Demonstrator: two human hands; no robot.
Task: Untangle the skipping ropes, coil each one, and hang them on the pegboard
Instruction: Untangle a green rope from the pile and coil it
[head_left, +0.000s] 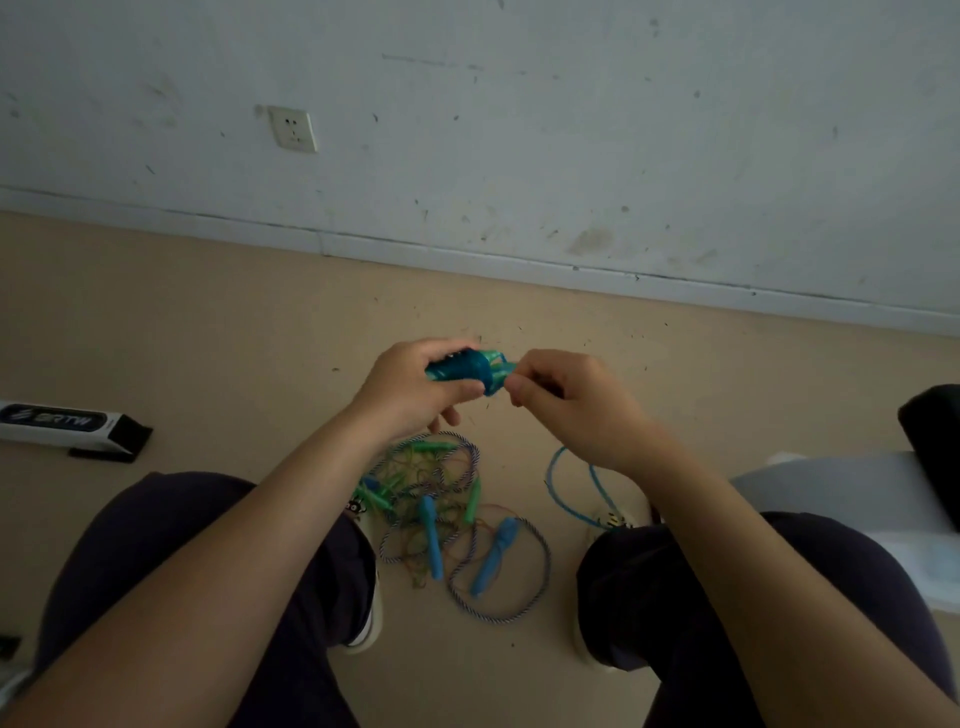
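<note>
Two hands | left hand (410, 392) clenches blue rope bundle (462, 370) | right hand (566, 402) pinches its end (mid-air)

The tan floor (208, 322) carries a tangle of skipping ropes (441, 514) below the hands, and a white box (57, 423) far to their left.
</note>
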